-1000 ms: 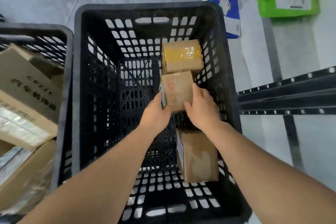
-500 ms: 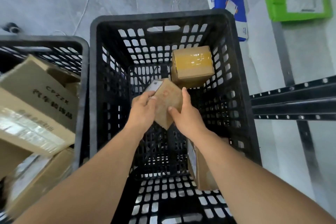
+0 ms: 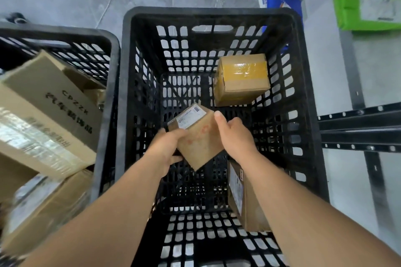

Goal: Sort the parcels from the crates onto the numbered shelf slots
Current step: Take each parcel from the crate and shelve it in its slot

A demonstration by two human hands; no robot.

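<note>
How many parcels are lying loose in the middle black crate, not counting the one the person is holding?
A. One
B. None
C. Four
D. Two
D: besides the small box gripped by the left hand and right hand, the middle crate holds a yellow-taped box near the far wall and a brown box partly hidden under the right forearm.

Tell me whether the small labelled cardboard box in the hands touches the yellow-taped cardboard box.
Apart. The head view shows the small labelled cardboard box separated from the yellow-taped cardboard box by open black crate mesh.
</note>
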